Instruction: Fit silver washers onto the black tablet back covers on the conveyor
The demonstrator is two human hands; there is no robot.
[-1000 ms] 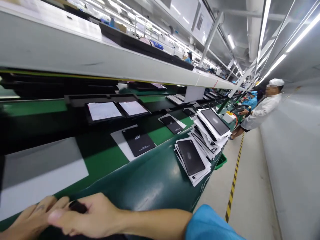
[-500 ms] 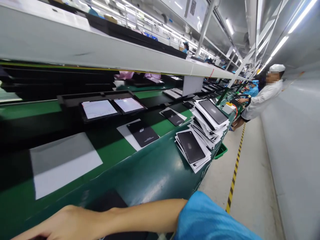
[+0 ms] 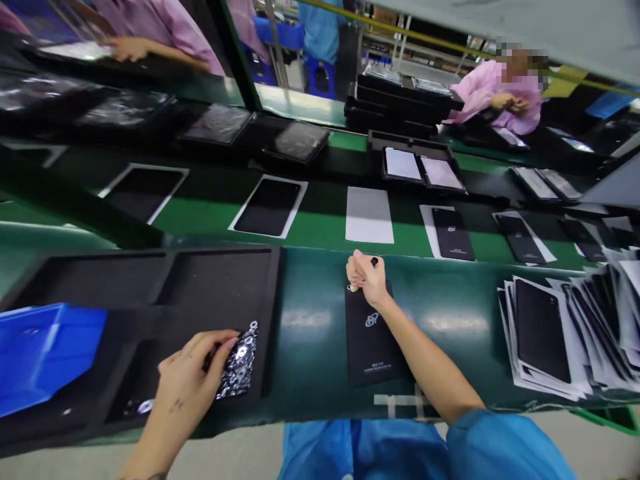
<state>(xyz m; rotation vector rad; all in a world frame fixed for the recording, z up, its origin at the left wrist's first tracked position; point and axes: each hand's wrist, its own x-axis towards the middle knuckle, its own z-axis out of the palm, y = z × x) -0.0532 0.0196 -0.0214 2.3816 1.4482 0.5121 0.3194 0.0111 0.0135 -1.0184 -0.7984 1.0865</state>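
Note:
My left hand (image 3: 193, 373) rests in a black foam tray (image 3: 220, 287), its fingers gripping a glittery sheet with round silver marks (image 3: 237, 363). My right hand (image 3: 365, 280) is closed around a small black part (image 3: 374, 262) and sits on the top end of a black device back panel (image 3: 370, 340) with a printed logo. That panel lies flat on the dark green bench. To the right stands a loose stack of black panels interleaved with white sheets (image 3: 543, 333).
A blue plastic bin (image 3: 45, 353) sits at the tray's left end. Across the green belt (image 3: 320, 223) lie black panels on white sheets, with stacked black trays (image 3: 400, 107) behind. A co-worker in a pink smock (image 3: 500, 100) works beyond; another person's hand (image 3: 130, 48) shows top left.
My view has swung from along the line to straight across it. My left hand has come to the tray, and my right hand now rests on a black panel.

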